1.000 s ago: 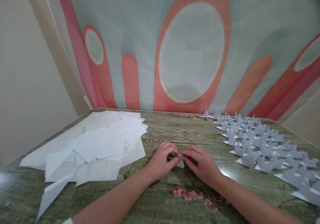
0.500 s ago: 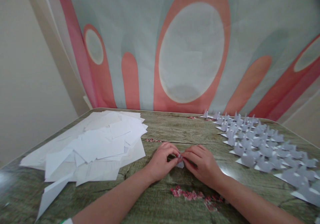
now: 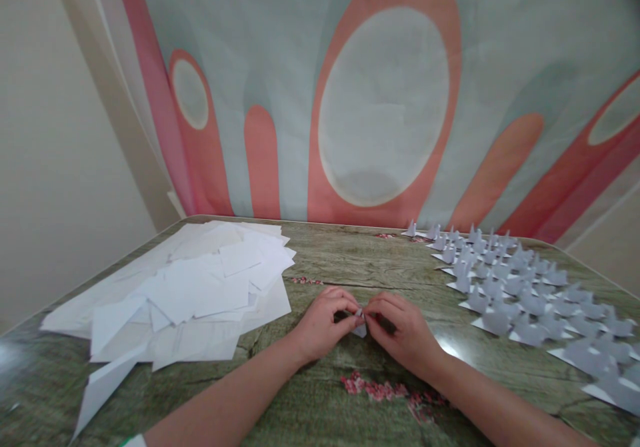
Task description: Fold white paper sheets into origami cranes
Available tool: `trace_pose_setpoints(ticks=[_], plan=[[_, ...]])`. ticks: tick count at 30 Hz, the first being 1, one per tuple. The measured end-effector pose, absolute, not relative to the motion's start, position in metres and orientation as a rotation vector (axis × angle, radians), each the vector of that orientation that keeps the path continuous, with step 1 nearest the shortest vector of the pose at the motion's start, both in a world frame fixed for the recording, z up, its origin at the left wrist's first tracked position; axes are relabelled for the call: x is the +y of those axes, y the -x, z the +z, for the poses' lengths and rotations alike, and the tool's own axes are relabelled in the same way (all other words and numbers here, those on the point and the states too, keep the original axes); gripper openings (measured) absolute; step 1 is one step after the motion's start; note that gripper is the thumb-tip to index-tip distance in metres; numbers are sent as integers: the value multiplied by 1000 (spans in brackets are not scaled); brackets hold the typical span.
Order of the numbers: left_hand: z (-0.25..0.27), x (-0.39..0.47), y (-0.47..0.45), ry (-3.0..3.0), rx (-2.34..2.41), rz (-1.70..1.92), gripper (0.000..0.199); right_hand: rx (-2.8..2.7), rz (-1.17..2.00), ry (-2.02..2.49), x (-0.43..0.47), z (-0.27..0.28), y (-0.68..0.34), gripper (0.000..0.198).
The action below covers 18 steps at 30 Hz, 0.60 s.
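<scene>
Between my hands is a small piece of folded white paper (image 3: 360, 330), mostly covered by fingers. My left hand (image 3: 327, 317) pinches its left side between thumb and forefinger. From the other side my right hand (image 3: 397, 324) grips it with the fingertips, thumb below and forefinger above. Both hands are closed, close together just above the tabletop. The paper's lower point shows beneath the fingertips; its upper folds are too small to make out.
A spread heap of white paper sheets (image 3: 200, 287) covers the table's left side, with one folded sheet (image 3: 105, 387) at its near edge. Rows of folded white paper figures (image 3: 530, 300) stand at the right. The wood-patterned table (image 3: 340, 254) meets a patterned backdrop (image 3: 295, 54) behind.
Both hands stay in nearly the same place, pinching the paper. My right fingers have shifted very slightly. The sheets and the paper figures have not moved.
</scene>
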<state>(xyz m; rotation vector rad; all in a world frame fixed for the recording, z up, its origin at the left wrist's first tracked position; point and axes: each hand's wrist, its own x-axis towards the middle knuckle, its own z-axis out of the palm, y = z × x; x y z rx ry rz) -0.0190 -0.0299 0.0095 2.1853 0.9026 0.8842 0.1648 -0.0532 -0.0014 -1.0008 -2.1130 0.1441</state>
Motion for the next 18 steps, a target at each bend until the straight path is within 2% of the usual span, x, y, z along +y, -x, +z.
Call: trace_pose_setpoints(ticks=[3, 10, 18], plan=[[8, -29, 19, -2161, 906, 892, 6, -2116, 142, 996, -52, -2, -165, 10], [10, -29, 19, -2133, 912, 879, 8, -2281, -213, 948, -54, 9, -168, 11], [8, -27, 18, -2130, 915, 881, 7, -2336, -363, 1033, -60, 12, -164, 10]])
